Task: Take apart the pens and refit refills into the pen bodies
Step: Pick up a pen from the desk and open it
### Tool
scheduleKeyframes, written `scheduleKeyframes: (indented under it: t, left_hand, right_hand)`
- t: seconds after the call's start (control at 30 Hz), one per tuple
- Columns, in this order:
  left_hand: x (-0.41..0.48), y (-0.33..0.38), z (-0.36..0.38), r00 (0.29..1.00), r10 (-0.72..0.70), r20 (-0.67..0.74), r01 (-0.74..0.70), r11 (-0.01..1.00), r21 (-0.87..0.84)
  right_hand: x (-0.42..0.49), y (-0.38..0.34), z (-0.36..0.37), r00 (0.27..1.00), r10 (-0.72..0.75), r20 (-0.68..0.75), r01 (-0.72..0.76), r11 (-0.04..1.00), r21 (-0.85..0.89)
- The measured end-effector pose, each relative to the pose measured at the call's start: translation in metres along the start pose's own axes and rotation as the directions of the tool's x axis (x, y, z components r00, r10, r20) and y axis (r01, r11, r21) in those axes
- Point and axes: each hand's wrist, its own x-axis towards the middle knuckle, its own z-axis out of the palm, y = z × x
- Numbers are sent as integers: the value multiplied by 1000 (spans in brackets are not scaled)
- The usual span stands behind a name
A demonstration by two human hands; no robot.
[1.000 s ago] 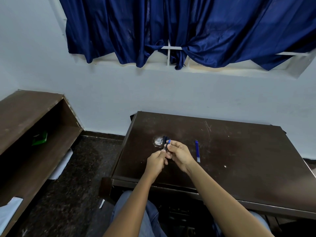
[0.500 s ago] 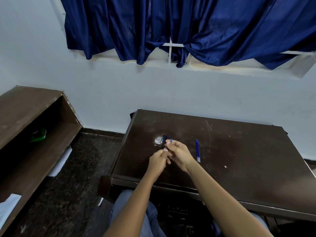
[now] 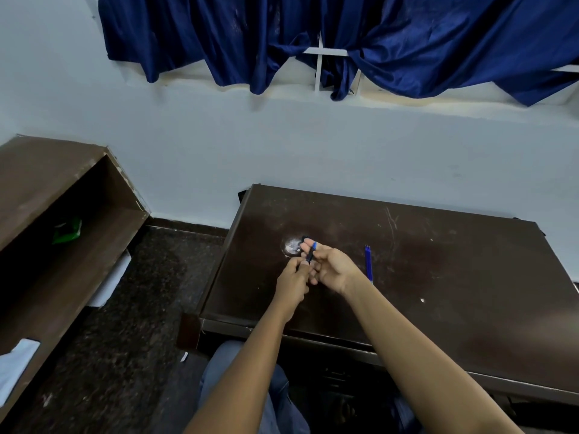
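A brown shelf [image 3: 62,189] stands left of the desk [image 3: 454,292], with a green thing [image 3: 67,225] lying inside it. Over the desk's left half, the left hand [image 3: 293,281] curls its fingers [image 3: 295,267] on the near end of a dark pen [image 3: 310,253], pinching it. The pen rises tilted above the desk, its blue end pointing away. The right hand [image 3: 333,267], also above the desk's left half, grips the pen's far part between curled fingers. Toward the desk's middle, blue refills [image 3: 369,261] lie flat on it, just beside the right wrist
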Motion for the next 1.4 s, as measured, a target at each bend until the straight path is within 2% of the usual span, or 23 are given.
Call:
scheduleKeyframes:
  t: [0.13, 0.2, 0.43, 0.57, 0.63, 0.67, 0.7, 0.73, 0.77, 0.8, 0.87, 0.97, 1.07, 1.13, 1.2, 1.27, 1.4]
  left_hand:
    - [11, -4, 2, 1000, 1, -23, -1, 1000, -19]
    - [15, -7, 2, 1000, -3, -16, 3, 1000, -23]
    - [29, -17, 3, 999, -35, 10, 34, 999, 31]
    - [31, -28, 4, 999, -40, 11, 40, 999, 17]
    - [33, -34, 4, 998, -55, -6, 55, 998, -3]
    - [33, -36, 4, 998, -65, -19, 65, 998, -14]
    - [34, -37, 4, 997, -74, -32, 73, 997, -26]
    - [35, -39, 5, 996, -83, -44, 81, 996, -39]
    - [36, -40, 5, 994, -92, -53, 89, 995, -49]
    - [37, -40, 5, 993, -99, -61, 96, 994, -54]
    - [39, -42, 5, 992, -105, -73, 101, 994, -51]
    - [44, -43, 6, 991, -104, -86, 100, 994, -54]
    - [49, -42, 8, 990, -109, -87, 103, 992, -71]
    - [53, -40, 9, 990, -110, -92, 101, 990, -98]
    - [58, -35, 11, 991, -106, -87, 96, 989, -114]
    - [62, -30, 13, 993, -92, -73, 83, 990, -117]
    - [71, -26, 17, 997, -51, -65, 46, 995, -86]
  right_hand:
    - [11, 0, -4, 1000, -15, 24, 19, 976, -218]
    - [19, 1, -8, 999, -46, -16, 41, 973, -228]
    - [37, -6, -19, 996, -34, -80, 37, 999, 39]
    - [54, -19, -30, 962, -93, -257, 143, 972, 185]
    - [63, -21, -40, 936, -130, -328, 171, 980, 98]
    - [67, -20, -46, 917, -181, -355, 174, 983, -53]
    - [71, -17, -54, 894, -255, -367, 149, 944, -294]
    - [75, -13, -62, 878, -338, -340, 101, 824, -557]
    - [77, -9, -67, 879, -390, -275, 57, 659, -750]
    - [77, -5, -70, 895, -393, -212, 28, 523, -852]
    - [80, 3, -75, 928, -344, -143, -5, 371, -929]
    - [83, 12, -77, 954, -273, -125, -40, 297, -954]
    - [77, 13, -72, 902, -414, -122, 27, 336, -942]
    - [69, 11, -62, 869, -479, -124, 117, 443, -889]
    - [64, 9, -52, 922, -374, -99, 142, 567, -811]
    - [65, 10, -43, 966, -245, -85, 105, 669, -736]
    - [85, -11, -24, 935, -216, -283, 70, 891, -449]
